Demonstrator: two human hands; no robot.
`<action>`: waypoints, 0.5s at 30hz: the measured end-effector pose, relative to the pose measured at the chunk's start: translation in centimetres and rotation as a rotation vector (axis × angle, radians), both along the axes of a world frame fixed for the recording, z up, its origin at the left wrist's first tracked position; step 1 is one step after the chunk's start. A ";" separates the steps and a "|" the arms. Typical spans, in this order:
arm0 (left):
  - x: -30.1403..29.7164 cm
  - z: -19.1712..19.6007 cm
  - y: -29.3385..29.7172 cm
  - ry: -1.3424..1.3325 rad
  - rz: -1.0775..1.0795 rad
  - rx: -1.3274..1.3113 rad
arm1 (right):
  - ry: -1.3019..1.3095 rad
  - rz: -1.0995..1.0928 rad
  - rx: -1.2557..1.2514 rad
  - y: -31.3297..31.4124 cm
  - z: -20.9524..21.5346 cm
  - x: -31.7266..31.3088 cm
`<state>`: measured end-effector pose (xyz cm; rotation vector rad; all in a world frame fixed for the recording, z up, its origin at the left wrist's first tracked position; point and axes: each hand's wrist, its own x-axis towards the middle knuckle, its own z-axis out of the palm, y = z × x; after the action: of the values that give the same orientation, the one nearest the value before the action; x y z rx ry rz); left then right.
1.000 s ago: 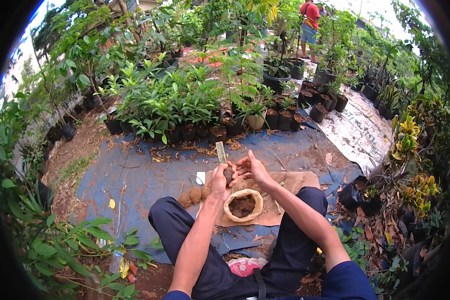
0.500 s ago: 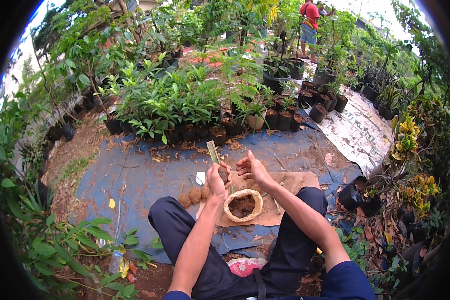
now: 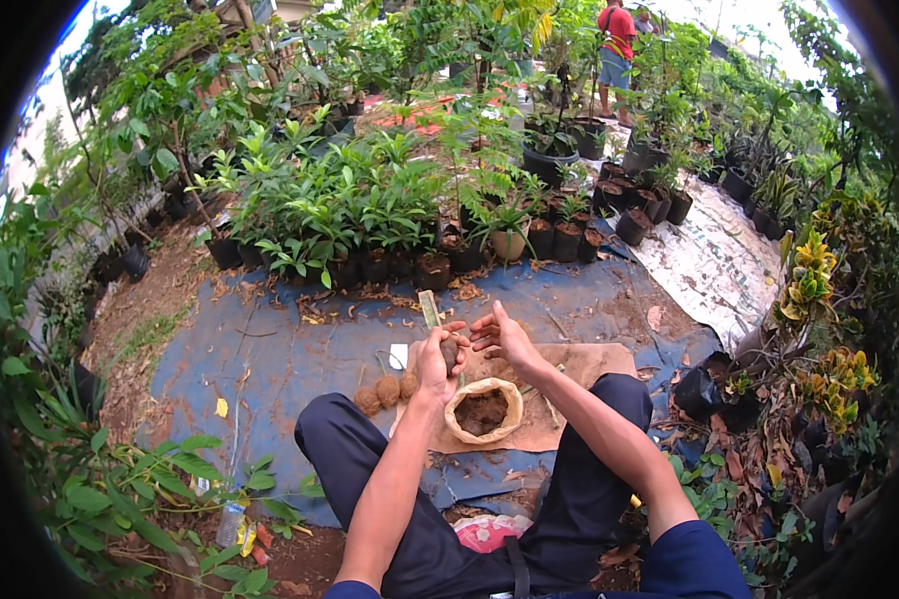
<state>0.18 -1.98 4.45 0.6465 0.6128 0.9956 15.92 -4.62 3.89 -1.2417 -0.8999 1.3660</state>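
While my left hand (image 3: 436, 364) is closed around a dark brown ball (image 3: 449, 351), a flat pale-green strip (image 3: 429, 308) stands out from the far side of this hand. Its long axis runs away from me, the free end pointing between 11 and 12 o'clock. I cannot tell if the strip is fixed in the ball or only gripped. The ball looks nearly round, and it is at 11 o'clock from the rolled-rim bag (image 3: 483, 438) of soil (image 3: 481, 409).

My right hand (image 3: 507, 339) is open and holds nothing; it is at about 3 o'clock from the ball, thumb raised, fingers just beside my left fingers. At 8 o'clock from the ball, three fibrous balls (image 3: 388, 390) lie in a row.

Compared with half a second ago, the strip leans less toward 11 o'clock and its tip is slightly nearer to me. My right hand keeps almost the same place.
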 end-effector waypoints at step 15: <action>0.3 -0.9 0.7 -0.140 0.150 -0.018 | -0.169 -0.008 0.177 -0.7 0.8 -0.8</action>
<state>0.47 -1.32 3.54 0.5155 0.5516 1.1636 15.12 -5.32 4.70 -1.2351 -1.1072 1.1607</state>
